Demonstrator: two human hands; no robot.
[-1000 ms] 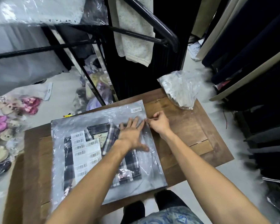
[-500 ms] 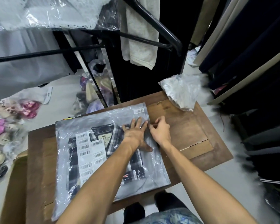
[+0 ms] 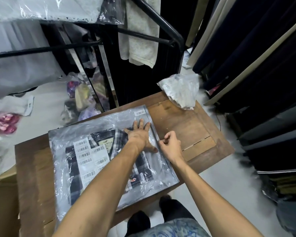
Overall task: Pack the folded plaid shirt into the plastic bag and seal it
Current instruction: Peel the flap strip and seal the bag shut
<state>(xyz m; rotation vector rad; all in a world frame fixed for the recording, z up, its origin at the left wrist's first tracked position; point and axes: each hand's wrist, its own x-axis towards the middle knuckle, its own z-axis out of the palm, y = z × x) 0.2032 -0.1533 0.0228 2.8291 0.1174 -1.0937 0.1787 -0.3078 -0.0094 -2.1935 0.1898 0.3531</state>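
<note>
The folded plaid shirt [image 3: 140, 170] lies inside the clear plastic bag [image 3: 79, 132], flat on the wooden table [image 3: 183, 127]. White barcode labels [image 3: 87, 153] cover the bag's left part. My left hand [image 3: 140, 135] presses flat on the bag near its right edge, fingers spread. Just to its right, my right hand [image 3: 169, 144] pinches the bag's sealing strip [image 3: 153, 129] along that right edge, fingers closed on it.
A crumpled plastic bag [image 3: 179, 89] lies at the table's far right corner. A black clothes rack [image 3: 161, 23] with hanging garments stands behind. Dark folded clothes fill shelves [image 3: 263, 82] on the right. A cardboard box [image 3: 2, 202] sits at the left.
My right hand has slid toward me along the bag's right edge, pinching the strip. My left hand stays flat on the bag. The camera has moved a little.
</note>
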